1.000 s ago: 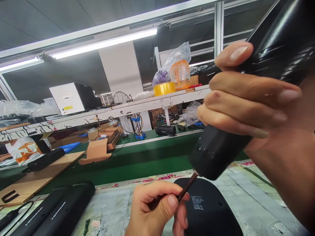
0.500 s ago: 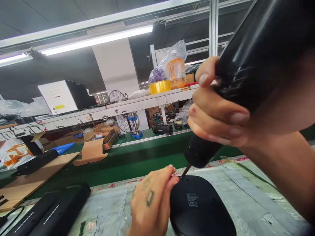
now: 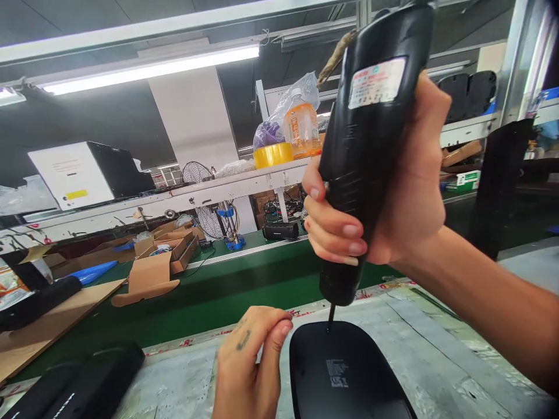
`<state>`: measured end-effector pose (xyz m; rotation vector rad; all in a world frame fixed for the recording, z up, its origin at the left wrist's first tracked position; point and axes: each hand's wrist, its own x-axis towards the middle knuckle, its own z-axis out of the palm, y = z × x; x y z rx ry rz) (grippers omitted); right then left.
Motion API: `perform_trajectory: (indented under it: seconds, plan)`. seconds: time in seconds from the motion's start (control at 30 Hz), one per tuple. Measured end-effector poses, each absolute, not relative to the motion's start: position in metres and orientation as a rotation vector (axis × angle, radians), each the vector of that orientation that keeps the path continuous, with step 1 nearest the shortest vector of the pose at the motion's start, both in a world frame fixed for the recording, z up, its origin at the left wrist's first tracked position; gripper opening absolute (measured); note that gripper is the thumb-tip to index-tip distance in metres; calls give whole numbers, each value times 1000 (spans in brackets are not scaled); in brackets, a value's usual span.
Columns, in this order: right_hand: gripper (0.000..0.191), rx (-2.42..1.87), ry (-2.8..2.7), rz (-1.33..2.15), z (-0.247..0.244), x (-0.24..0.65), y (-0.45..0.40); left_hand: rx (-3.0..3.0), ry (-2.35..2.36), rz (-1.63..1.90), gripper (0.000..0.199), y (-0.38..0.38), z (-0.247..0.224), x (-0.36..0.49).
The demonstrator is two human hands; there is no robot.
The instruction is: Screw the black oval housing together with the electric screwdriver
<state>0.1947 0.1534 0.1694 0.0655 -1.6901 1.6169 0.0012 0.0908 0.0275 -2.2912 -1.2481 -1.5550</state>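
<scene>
Green conveyor belt (image 3: 244,285) runs across the scene behind a worn, film-covered grey work surface (image 3: 441,355), and a long white shelf (image 3: 209,189) spans the space above the belt. On that shelf stand a white-and-black box-shaped machine (image 3: 82,174), a roll of yellow tape (image 3: 273,155) and a clear plastic bottle of orange drink (image 3: 301,131). Open brown cardboard boxes (image 3: 161,256) lie on the belt's far side, near a small wire-guarded desk fan (image 3: 203,195).

Closer in, a black oval plastic casing (image 3: 345,372) lies flat on the grey surface, with a small printed label on its top. A long black bar-shaped device (image 3: 74,384) rests at the lower left corner of the same surface, well apart from the casing.

Standing almost upright over the casing is a black cylindrical electric screwdriver (image 3: 367,145) with a white sticker near its top. The right hand (image 3: 393,192) is wrapped tightly around its body, fingers curled across the front. Its thin dark bit (image 3: 331,317) points straight down and its tip meets the far end of the casing's top face.

Just beside the casing's left edge is the left hand (image 3: 247,366), fingers bent and drawn close together with the thumb against them; whether it pinches anything cannot be told.
</scene>
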Motion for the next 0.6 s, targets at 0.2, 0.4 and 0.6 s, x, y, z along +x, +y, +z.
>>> perform_trajectory:
  seconds: [0.2, 0.4, 0.6]
  plan:
    - [103, 180, -1707, 1783, 164, 184, 167, -2442, -1006, -1461, 13, 95, 30, -4]
    - [100, 28, -1564, 1950, 161, 171, 176, -2474, -1040, -1370, 16, 103, 29, -5]
    - [101, -214, -1437, 1850, 162, 162, 172, -2336, -1127, -1451, 26, 99, 35, -1]
